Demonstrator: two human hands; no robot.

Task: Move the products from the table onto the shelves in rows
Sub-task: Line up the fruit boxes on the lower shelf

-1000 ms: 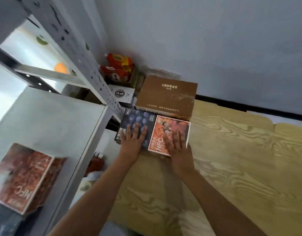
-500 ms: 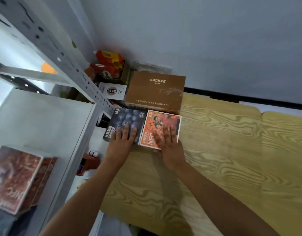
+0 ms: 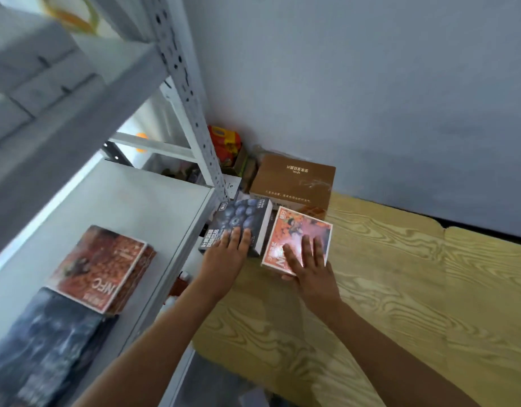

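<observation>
Pickup step, I judge: left hand (image 3: 224,261) grips the blueberry box (image 3: 238,223), right hand (image 3: 307,264) the orange NFC box (image 3: 300,235), both on the table (image 3: 400,289). Next, carry them toward nine o'clock onto the shelf (image 3: 130,207).

"NFC" on shelved red box (image 3: 99,267) (upside down)

Soft dim daylight, glare on the orange box (image 3: 300,236), motion-blurred wide-angle edges.

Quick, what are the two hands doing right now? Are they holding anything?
Left hand: fingers spread flat on top of the blueberry box; a closed grip cannot be told.
Right hand: fingers on the orange box, thumb under its near edge, holding it.
</observation>
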